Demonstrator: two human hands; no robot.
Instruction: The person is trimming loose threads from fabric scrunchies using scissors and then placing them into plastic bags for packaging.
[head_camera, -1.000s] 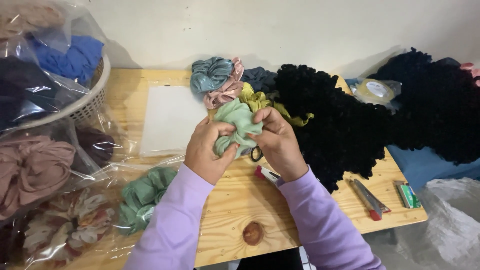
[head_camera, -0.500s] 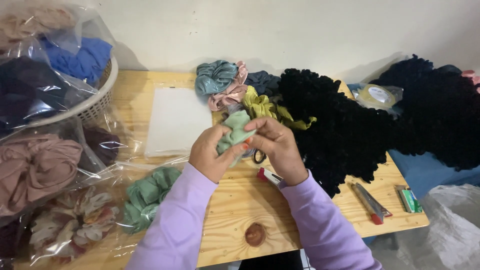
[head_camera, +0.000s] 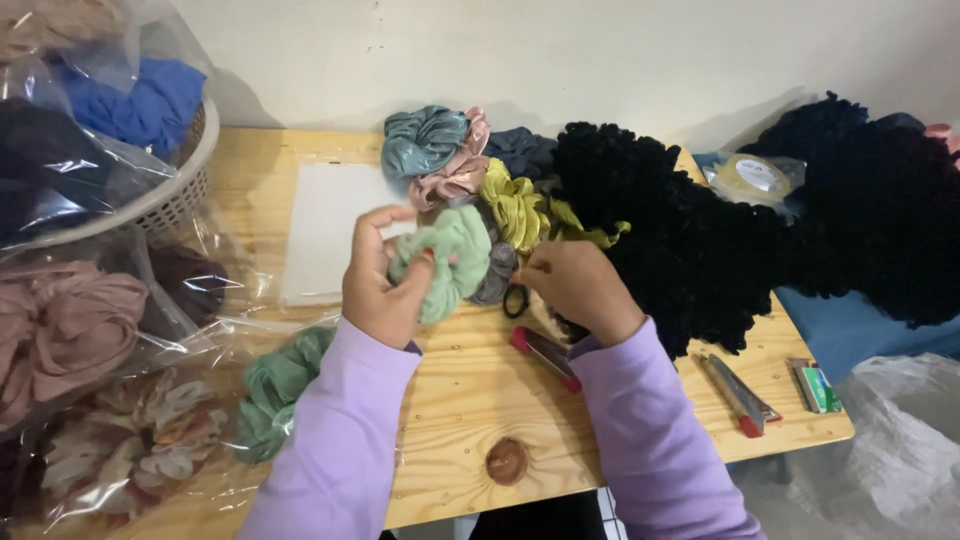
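Note:
My left hand (head_camera: 378, 282) grips a light green fabric scrunchie (head_camera: 452, 258) above the wooden table (head_camera: 470, 400). My right hand (head_camera: 577, 288) rests fingers-down on the table beside it, next to a small black elastic ring (head_camera: 516, 301) and a grey scrunchie (head_camera: 497, 268); I cannot tell whether it holds anything. Just beyond lie a yellow-green scrunchie (head_camera: 515, 208), a pink satin one (head_camera: 455, 175) and a teal one (head_camera: 422, 138). Both arms wear lilac sleeves.
A white sheet (head_camera: 322, 225) lies left of my hands. Bagged scrunchies (head_camera: 70, 330) and a basket (head_camera: 170, 190) crowd the left side. A large black fluffy pile (head_camera: 700, 230) fills the right. A red-ended cutter (head_camera: 545, 355), another cutter (head_camera: 738, 395), a tape roll (head_camera: 755, 175) are nearby.
My hands have come apart: the left keeps the green scrunchie, the right has let go and dropped to the table near the black ring.

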